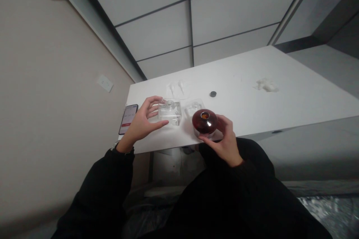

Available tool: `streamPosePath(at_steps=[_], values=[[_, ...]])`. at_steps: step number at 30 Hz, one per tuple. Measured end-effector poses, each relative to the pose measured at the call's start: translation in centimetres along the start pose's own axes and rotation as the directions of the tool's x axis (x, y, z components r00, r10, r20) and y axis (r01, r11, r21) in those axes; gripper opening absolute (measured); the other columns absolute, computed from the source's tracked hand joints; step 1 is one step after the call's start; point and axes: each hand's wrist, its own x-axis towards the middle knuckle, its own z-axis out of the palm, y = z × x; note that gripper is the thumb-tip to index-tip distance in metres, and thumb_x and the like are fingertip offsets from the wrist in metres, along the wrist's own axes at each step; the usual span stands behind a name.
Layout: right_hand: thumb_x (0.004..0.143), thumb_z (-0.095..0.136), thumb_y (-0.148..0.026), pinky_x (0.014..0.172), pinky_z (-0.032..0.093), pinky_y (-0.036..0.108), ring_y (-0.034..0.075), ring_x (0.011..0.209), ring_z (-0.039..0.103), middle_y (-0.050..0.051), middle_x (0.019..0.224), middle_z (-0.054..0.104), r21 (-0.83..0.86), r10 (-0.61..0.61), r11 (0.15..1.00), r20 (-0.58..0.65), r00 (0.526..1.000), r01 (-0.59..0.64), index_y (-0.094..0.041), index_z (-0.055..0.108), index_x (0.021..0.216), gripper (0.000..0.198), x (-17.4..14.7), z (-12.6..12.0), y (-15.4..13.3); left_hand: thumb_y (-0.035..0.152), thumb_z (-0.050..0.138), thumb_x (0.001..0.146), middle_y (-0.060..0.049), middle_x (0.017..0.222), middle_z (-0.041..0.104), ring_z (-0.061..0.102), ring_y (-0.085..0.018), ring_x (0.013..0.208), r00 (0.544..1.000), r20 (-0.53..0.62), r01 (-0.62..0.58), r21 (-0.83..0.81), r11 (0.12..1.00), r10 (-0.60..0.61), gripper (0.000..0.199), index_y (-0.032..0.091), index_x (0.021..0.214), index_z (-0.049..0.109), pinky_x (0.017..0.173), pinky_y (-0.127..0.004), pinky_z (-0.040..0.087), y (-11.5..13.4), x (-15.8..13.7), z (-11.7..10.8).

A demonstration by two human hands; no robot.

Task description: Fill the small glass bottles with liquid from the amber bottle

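Observation:
My left hand (144,119) curves around the left side of a clear, square glass bottle (170,111) on the white table. Its thumb lies along the near side and its fingertips reach the far left corner. A round, dark red glass bottle (204,122) with an open neck is in my right hand (223,140), gripped from the right with the thumb in front. It is upright by the table's near edge; whether its base touches the table I cannot tell. Just behind it sits a clear container (194,107), partly hidden.
A phone (129,118) lies left of my left hand, near the wall. Two small whitish pieces (176,89) lie behind the clear bottle. On the table (238,108) are a small dark round cap (213,93) and, farther right, a crumpled tissue (267,85).

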Motion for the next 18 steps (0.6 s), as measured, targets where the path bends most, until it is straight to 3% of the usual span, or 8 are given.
streamPosePath(at_steps=[3, 7, 12, 18], values=[[0.078, 0.091, -0.047, 0.103, 0.064, 0.057, 0.034, 0.122, 0.071, 0.013, 0.137, 0.064, -0.041, -0.021, 0.999, -0.091, 0.996, 0.017, -0.027, 0.049, 0.146, 0.082, 0.3, -0.9, -0.3, 0.040, 0.090, 0.075, -0.010, 0.139, 0.060, 0.060, -0.030, 0.137, 1.000, -0.023, -0.016, -0.013, 1.000, 0.016, 0.067, 0.026, 0.129, 0.053, 0.117, -0.052, 0.052, -1.1, 0.2, 1.1], [0.080, 0.089, -0.045, 0.101, 0.063, 0.060, 0.036, 0.124, 0.068, 0.013, 0.139, 0.063, -0.199, -0.115, 0.977, -0.164, 0.980, 0.081, -0.029, 0.052, 0.149, 0.080, 2.2, -3.4, -0.5, 0.037, 0.089, 0.075, -0.011, 0.138, 0.058, 0.065, -0.029, 0.131, 0.998, 0.004, 0.070, -0.094, 0.993, -0.070, 0.064, 0.024, 0.123, 0.049, 0.113, -0.051, 0.054, -3.2, 0.4, 3.0], [0.085, 0.086, -0.043, 0.109, 0.057, 0.063, 0.037, 0.127, 0.067, 0.014, 0.139, 0.067, -0.443, -0.289, 0.856, 0.019, 0.957, 0.267, -0.029, 0.054, 0.150, 0.074, 6.7, -6.3, -0.6, 0.035, 0.089, 0.074, -0.012, 0.142, 0.053, 0.068, -0.030, 0.126, 0.988, 0.060, 0.153, -0.222, 0.963, -0.143, 0.065, 0.025, 0.121, 0.045, 0.109, -0.053, 0.057, -5.3, 1.0, 5.1], [0.091, 0.080, -0.040, 0.099, 0.063, 0.056, 0.038, 0.126, 0.069, 0.015, 0.144, 0.066, -0.590, -0.287, 0.705, 0.270, 0.919, 0.394, -0.029, 0.051, 0.154, 0.071, 10.6, -7.5, -0.9, 0.039, 0.094, 0.068, -0.016, 0.148, 0.046, 0.063, -0.033, 0.136, 0.987, 0.109, 0.141, -0.268, 0.953, -0.115, 0.077, 0.027, 0.122, 0.040, 0.116, -0.058, 0.050, -6.9, 1.3, 5.5]])
